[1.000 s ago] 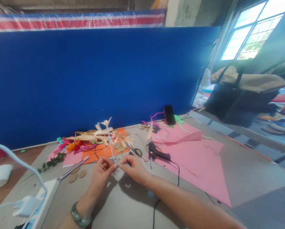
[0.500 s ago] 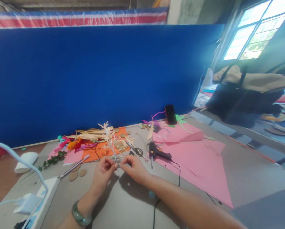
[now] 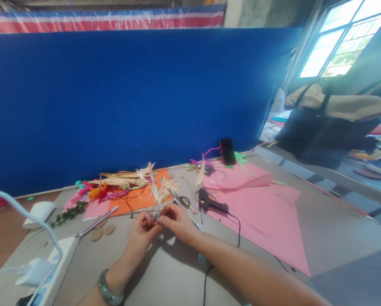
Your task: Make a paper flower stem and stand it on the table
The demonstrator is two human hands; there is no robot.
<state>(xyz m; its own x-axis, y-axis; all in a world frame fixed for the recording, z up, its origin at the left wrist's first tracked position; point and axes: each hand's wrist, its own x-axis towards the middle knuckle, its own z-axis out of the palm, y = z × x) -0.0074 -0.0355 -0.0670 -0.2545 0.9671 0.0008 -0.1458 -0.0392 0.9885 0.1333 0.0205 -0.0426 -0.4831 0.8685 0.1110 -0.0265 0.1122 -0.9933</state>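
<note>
My left hand (image 3: 141, 231) and my right hand (image 3: 174, 221) meet over the grey table (image 3: 165, 272), fingers pinched together on the lower end of a thin pale stem (image 3: 154, 191). The stem stands up and leans slightly left, with straw-coloured leaf strips along it. A green bangle (image 3: 106, 290) circles my left wrist. Just beyond the hands lie scissors (image 3: 181, 199) and a black glue gun (image 3: 211, 205) with its cord (image 3: 238, 231) trailing toward me.
Orange paper (image 3: 136, 200) holds straw strips and coloured pipe cleaners (image 3: 93, 192). Pink sheets (image 3: 257, 208) cover the right side, with a phone (image 3: 227, 151) against the blue board (image 3: 129, 102). A power strip (image 3: 55, 263), white cable, cardboard discs (image 3: 101, 232) and a leafy sprig (image 3: 67, 214) lie left.
The stem has dropped lower and tilted, its top now nearer the orange paper. Both hands have shifted slightly away from me and stay pinched on it. The view has drifted a little.
</note>
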